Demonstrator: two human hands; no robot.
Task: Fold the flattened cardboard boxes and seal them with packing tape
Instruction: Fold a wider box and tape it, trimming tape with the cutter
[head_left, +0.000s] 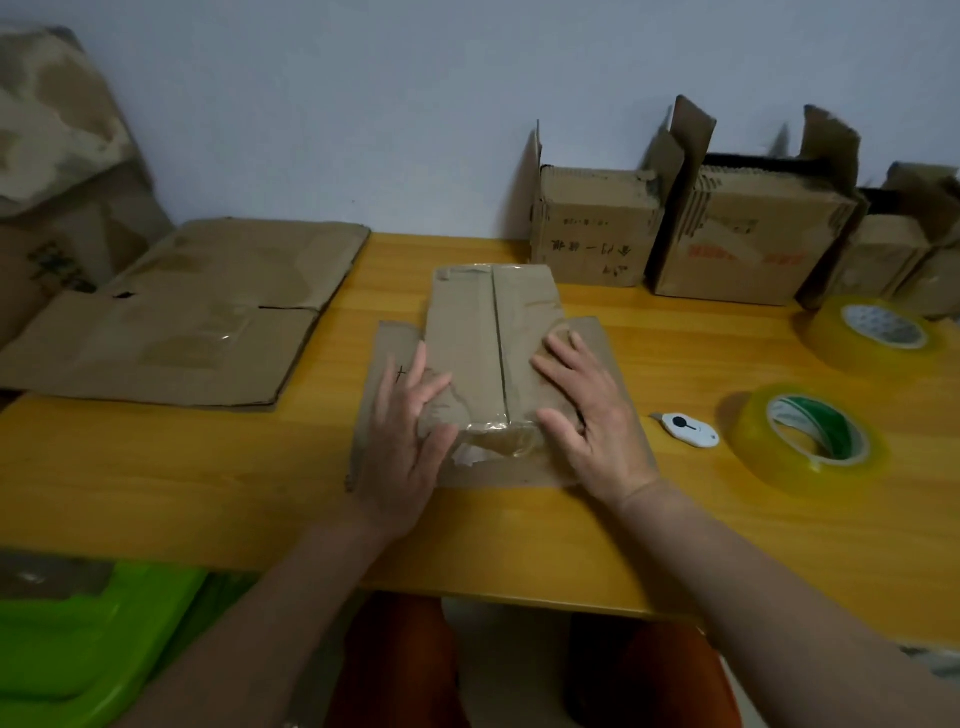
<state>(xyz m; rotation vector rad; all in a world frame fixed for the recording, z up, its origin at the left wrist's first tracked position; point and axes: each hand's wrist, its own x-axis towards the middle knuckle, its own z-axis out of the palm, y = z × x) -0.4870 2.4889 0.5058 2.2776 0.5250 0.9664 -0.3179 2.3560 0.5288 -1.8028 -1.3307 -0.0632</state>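
Bare counter (182, 467) lies open at 8 o'clock. Flattened cardboard (182, 322) blocks 10 o'clock, upright boxes (675, 234) wall off 1 o'clock, and tape rolls (810, 441) beside a cutter (688, 429) crowd 3 o'clock.

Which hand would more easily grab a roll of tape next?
Probably the right hand: both tape rolls and the cutter lie on its side of the box. The left hand would have to cross over.
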